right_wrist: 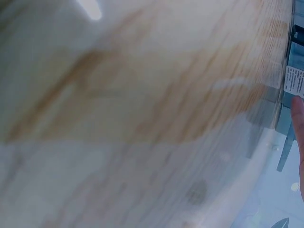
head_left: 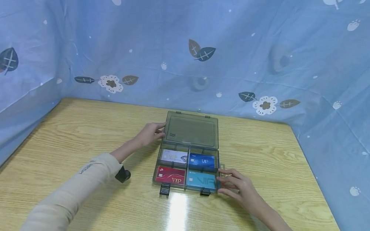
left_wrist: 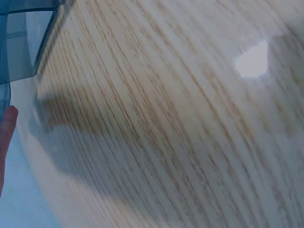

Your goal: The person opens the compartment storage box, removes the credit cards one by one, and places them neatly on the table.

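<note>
A clear grey plastic organizer box (head_left: 187, 167) stands on the table, its lid (head_left: 191, 130) swung back. Each of its four-way sections shows a card: a white card (head_left: 169, 155), a dark blue card (head_left: 202, 161), a red card (head_left: 170, 175) and a light blue card (head_left: 201, 180). My left hand (head_left: 150, 132) holds the lid's left edge between thumb and fingers. Against the box's right wall, my right hand (head_left: 241, 188) rests its spread, fairly straight fingers. In the right wrist view one finger (right_wrist: 298, 116) meets the wall just below a white label (right_wrist: 294, 81).
Two black latches, a left latch (head_left: 164, 190) and a right latch (head_left: 205, 192), hang at the box's front. The wood-grain table (head_left: 104, 122) reaches a blue patterned cloth (head_left: 192, 38) at the back and sides. Light glares off the table in front of the box.
</note>
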The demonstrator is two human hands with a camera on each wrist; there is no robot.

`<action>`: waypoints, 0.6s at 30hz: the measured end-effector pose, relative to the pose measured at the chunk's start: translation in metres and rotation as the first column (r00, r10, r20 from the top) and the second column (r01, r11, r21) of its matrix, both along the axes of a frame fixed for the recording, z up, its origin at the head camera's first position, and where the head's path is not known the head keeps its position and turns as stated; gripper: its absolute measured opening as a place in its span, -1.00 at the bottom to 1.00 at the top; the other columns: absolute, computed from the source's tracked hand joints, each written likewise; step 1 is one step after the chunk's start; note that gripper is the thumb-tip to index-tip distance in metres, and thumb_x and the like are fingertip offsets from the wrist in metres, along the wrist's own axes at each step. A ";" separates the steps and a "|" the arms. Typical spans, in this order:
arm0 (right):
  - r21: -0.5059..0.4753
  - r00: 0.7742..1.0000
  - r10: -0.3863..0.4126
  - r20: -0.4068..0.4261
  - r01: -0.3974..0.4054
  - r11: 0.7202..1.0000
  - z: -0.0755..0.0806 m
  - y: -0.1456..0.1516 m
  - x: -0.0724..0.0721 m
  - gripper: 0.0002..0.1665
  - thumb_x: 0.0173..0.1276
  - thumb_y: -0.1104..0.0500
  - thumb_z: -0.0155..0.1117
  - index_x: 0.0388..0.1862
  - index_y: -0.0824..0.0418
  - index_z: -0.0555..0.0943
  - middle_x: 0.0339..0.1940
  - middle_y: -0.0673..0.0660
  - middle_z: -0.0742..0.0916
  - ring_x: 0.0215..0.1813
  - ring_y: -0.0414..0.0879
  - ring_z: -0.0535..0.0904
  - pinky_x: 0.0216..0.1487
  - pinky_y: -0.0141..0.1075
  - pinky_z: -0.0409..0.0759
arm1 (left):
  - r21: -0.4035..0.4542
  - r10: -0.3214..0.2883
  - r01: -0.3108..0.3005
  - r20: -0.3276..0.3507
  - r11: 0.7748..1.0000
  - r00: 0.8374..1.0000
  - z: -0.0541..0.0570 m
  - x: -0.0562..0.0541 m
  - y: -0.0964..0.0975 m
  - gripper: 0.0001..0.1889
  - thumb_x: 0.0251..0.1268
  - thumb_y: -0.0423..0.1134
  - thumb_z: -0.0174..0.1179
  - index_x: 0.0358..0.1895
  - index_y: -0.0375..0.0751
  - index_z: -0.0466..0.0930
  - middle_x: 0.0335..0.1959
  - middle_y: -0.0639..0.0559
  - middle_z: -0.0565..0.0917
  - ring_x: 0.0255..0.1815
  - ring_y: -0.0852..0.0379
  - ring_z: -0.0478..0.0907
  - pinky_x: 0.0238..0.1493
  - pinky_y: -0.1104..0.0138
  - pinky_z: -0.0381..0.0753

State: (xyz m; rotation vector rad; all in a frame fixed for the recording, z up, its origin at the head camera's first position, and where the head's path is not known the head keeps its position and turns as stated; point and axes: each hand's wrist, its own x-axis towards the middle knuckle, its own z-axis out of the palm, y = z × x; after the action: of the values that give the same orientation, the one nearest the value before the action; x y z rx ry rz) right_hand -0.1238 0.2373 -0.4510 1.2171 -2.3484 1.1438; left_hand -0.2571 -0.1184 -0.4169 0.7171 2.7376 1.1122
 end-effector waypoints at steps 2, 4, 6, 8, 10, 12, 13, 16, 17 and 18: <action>0.010 1.000 -0.008 -0.003 0.009 1.000 0.000 0.000 0.000 -0.63 0.05 0.38 0.46 -0.11 0.40 0.66 0.02 0.33 0.61 -0.23 -0.02 0.68 -0.26 -0.36 0.65 | 0.009 0.005 -0.005 0.010 1.000 1.000 0.000 0.000 0.000 -0.49 0.34 -0.49 0.10 0.30 -0.64 0.22 0.28 -0.49 0.30 0.06 -0.27 0.55 -0.02 0.19 0.59; 0.020 1.000 -0.016 -0.012 0.016 1.000 0.000 0.000 0.000 -0.63 0.05 0.37 0.46 -0.11 0.39 0.67 0.02 0.32 0.61 -0.23 -0.03 0.68 -0.27 -0.36 0.65 | 0.016 0.010 -0.011 0.022 1.000 1.000 0.000 0.001 0.000 -0.50 0.35 -0.49 0.09 0.29 -0.64 0.22 0.28 -0.49 0.30 0.07 -0.27 0.55 -0.01 0.19 0.59; 0.026 1.000 -0.021 -0.024 0.021 0.999 0.000 0.000 0.000 -0.63 0.05 0.36 0.47 -0.11 0.38 0.67 0.02 0.31 0.62 -0.22 -0.03 0.67 -0.28 -0.37 0.64 | 0.020 0.021 -0.022 0.040 1.000 0.999 0.000 0.001 0.000 -0.51 0.35 -0.49 0.09 0.29 -0.63 0.23 0.28 -0.48 0.30 0.08 -0.27 0.54 0.00 0.18 0.58; 0.029 0.999 -0.022 -0.032 0.023 0.999 0.000 0.000 -0.001 -0.64 0.05 0.35 0.47 -0.11 0.37 0.68 0.02 0.31 0.62 -0.22 -0.04 0.67 -0.28 -0.38 0.63 | 0.021 0.032 -0.033 0.056 0.999 0.998 -0.001 0.001 0.000 -0.51 0.36 -0.48 0.08 0.30 -0.62 0.23 0.29 -0.46 0.31 0.09 -0.26 0.54 0.01 0.18 0.58; 0.029 0.999 -0.021 -0.032 0.022 0.999 0.001 0.000 -0.001 -0.64 0.05 0.35 0.46 -0.11 0.37 0.67 0.02 0.31 0.62 -0.22 -0.04 0.66 -0.28 -0.39 0.63 | 0.021 0.042 -0.043 0.071 0.999 0.997 -0.002 0.002 0.000 -0.51 0.36 -0.48 0.08 0.30 -0.61 0.24 0.29 -0.45 0.32 0.10 -0.25 0.54 0.02 0.18 0.57; 0.028 0.999 -0.019 -0.028 0.019 0.999 0.001 0.000 -0.001 -0.63 0.05 0.36 0.46 -0.10 0.38 0.67 0.02 0.31 0.62 -0.21 -0.04 0.67 -0.27 -0.39 0.63 | 0.025 0.044 -0.047 0.084 0.999 0.996 -0.002 0.002 0.000 -0.51 0.36 -0.48 0.08 0.30 -0.61 0.24 0.29 -0.45 0.32 0.10 -0.25 0.53 0.03 0.18 0.57; 0.027 1.000 -0.017 -0.025 0.018 0.999 0.001 0.000 0.000 -0.63 0.05 0.36 0.46 -0.10 0.38 0.67 0.02 0.31 0.62 -0.22 -0.03 0.67 -0.27 -0.39 0.63 | 0.029 0.045 -0.047 0.090 0.998 0.995 -0.002 0.002 -0.001 -0.51 0.36 -0.48 0.08 0.30 -0.61 0.24 0.29 -0.45 0.32 0.10 -0.25 0.53 0.03 0.18 0.57; 0.021 1.000 -0.013 -0.012 0.013 1.000 0.000 0.000 0.000 -0.61 0.03 0.39 0.46 -0.09 0.40 0.67 0.03 0.31 0.61 -0.22 -0.02 0.68 -0.27 -0.36 0.65 | 0.044 0.041 -0.046 0.110 0.998 0.993 -0.002 0.003 -0.001 -0.52 0.36 -0.48 0.07 0.28 -0.63 0.24 0.29 -0.46 0.32 0.11 -0.26 0.52 0.05 0.18 0.55; 0.020 1.000 -0.010 -0.007 0.010 1.000 0.000 0.000 0.000 -0.61 0.03 0.40 0.46 -0.09 0.40 0.66 0.03 0.32 0.61 -0.22 -0.01 0.68 -0.27 -0.35 0.65 | 0.047 0.040 -0.046 0.119 0.998 0.992 -0.001 0.004 -0.001 -0.52 0.36 -0.48 0.07 0.29 -0.63 0.23 0.29 -0.46 0.32 0.12 -0.25 0.52 0.06 0.18 0.55; 0.018 1.000 -0.007 -0.002 0.007 1.000 0.000 0.000 0.000 -0.60 0.03 0.41 0.46 -0.09 0.41 0.66 0.03 0.32 0.61 -0.22 -0.01 0.68 -0.27 -0.34 0.66 | 0.052 0.041 -0.048 0.128 0.998 0.991 -0.001 0.004 -0.001 -0.51 0.37 -0.47 0.06 0.29 -0.64 0.23 0.29 -0.46 0.31 0.13 -0.25 0.51 0.07 0.17 0.54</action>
State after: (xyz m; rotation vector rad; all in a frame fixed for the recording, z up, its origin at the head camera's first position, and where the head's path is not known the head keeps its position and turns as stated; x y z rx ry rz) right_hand -0.1236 0.2377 -0.4510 1.2148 -2.3644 1.1208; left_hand -0.2527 -0.1193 -0.4180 0.5733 2.6383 1.2021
